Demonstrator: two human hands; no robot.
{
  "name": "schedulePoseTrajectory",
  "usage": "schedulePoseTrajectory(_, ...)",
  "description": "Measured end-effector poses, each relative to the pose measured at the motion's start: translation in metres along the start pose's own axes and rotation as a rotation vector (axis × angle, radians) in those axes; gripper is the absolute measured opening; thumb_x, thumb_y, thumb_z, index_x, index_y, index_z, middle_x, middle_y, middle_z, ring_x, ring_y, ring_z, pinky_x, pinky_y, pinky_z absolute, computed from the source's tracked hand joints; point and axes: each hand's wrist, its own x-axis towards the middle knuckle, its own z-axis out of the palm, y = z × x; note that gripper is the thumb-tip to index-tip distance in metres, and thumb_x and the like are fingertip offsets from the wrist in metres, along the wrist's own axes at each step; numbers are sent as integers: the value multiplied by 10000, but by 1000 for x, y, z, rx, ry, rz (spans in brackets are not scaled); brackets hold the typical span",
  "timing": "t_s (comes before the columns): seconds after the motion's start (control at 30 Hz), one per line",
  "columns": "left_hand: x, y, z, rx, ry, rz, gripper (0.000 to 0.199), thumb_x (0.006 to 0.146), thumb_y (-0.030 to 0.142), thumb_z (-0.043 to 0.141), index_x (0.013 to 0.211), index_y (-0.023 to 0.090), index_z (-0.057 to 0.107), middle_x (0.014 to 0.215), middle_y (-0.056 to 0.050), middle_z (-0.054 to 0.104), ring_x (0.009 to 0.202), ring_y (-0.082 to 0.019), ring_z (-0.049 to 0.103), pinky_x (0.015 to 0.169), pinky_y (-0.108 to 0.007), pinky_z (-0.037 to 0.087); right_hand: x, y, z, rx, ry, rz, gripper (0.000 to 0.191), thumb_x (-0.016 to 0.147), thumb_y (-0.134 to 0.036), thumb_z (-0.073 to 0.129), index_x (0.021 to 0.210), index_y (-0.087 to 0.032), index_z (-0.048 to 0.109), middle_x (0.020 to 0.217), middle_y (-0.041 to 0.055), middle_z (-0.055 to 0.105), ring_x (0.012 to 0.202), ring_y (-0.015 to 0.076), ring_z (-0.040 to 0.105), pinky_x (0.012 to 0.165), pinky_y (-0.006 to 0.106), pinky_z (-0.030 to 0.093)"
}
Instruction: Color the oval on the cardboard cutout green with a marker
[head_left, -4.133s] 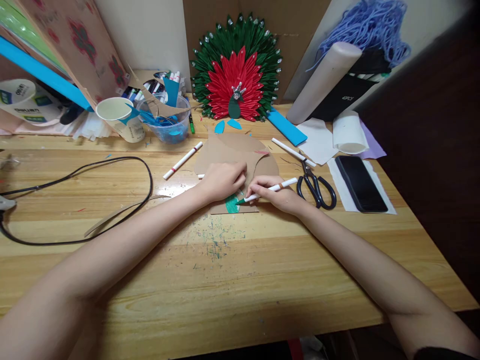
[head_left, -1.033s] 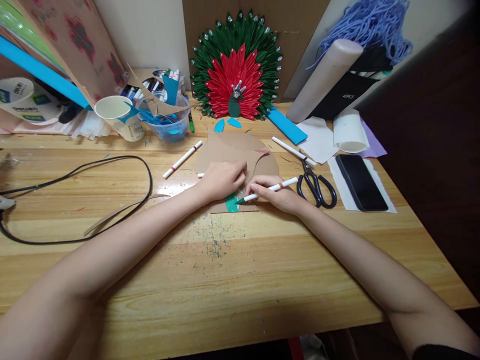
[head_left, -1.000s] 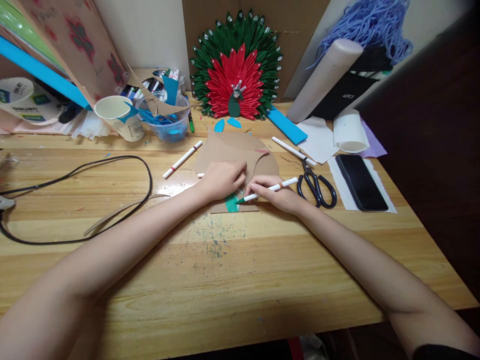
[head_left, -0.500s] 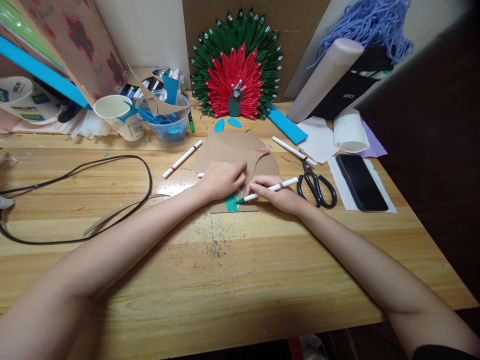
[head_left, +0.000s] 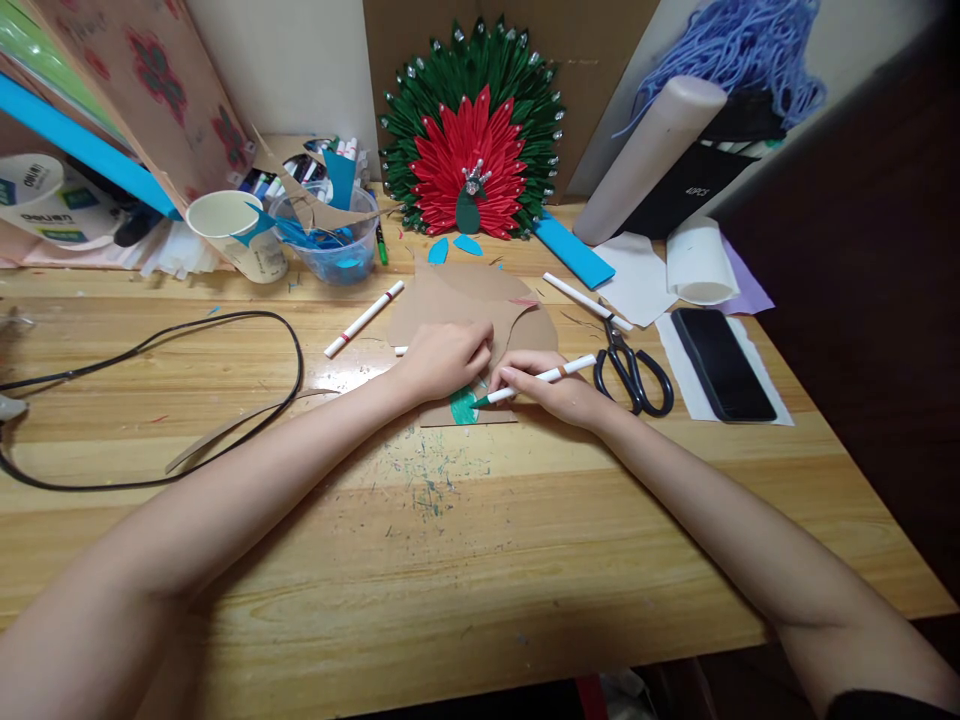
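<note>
My right hand [head_left: 551, 388] is closed around a white marker [head_left: 571, 368] with a brown band. The marker's green tip touches a small paper piece [head_left: 464, 406], mostly coloured green with a pale strip at its right edge. This piece lies over the front of a brown cardboard sheet [head_left: 472, 285]. My left hand [head_left: 448, 357] rests on the cardboard just behind the green piece, fingers curled down. What its fingertips pinch or press is hidden. The end of another white marker [head_left: 400, 351] pokes out beside my left hand.
Black-handled scissors [head_left: 634, 370] and a phone [head_left: 724, 365] lie at right. Capped markers [head_left: 365, 319] flank the cardboard. Behind stand a red-and-green peacock [head_left: 474, 130], a tub of scraps [head_left: 337, 255] and a paper cup [head_left: 238, 235]. A black cable [head_left: 300, 365] loops at left.
The marker tip has shifted very slightly left on the green piece. Both hands otherwise stay where they were.
</note>
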Motion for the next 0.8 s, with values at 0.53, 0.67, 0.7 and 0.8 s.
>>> schedulePoseTrajectory(0.53, 0, 0, 0, 0, -7, -2, 336, 922, 361, 297, 913, 185, 583, 807, -61, 685, 696, -176, 610, 542, -278, 258, 0, 0, 0, -3, 2, 9, 278, 914, -368, 490, 800, -156, 631, 785, 39, 649, 720, 138, 571, 656, 272, 425)
schedulePoseTrajectory(0.67, 0, 0, 0, 1, -5, -5, 332, 923, 361, 300, 918, 185, 581, 807, -62, 687, 687, -169, 601, 542, -274, 249, 0, 0, 0, 2, 0, 5, 269, 910, -361, 493, 799, -155, 626, 784, 37, 644, 717, 136, 570, 652, 271, 426)
schedulePoseTrajectory(0.7, 0, 0, 0, -1, -5, -6, 331, 923, 361, 300, 916, 185, 581, 804, -62, 687, 681, -166, 598, 542, -274, 247, 0, 0, 0, 5, 0, 5, 268, 909, -362, 494, 801, -156, 627, 787, 37, 645, 719, 137, 571, 654, 272, 427)
schedulePoseTrajectory(0.8, 0, 0, -1, -9, -1, -4, 333, 922, 359, 300, 904, 182, 581, 796, -60, 682, 672, -163, 591, 542, -276, 249, 0, 0, 0, 6, 2, 9, 274, 912, -368, 490, 803, -158, 628, 789, 36, 646, 724, 138, 570, 657, 271, 423)
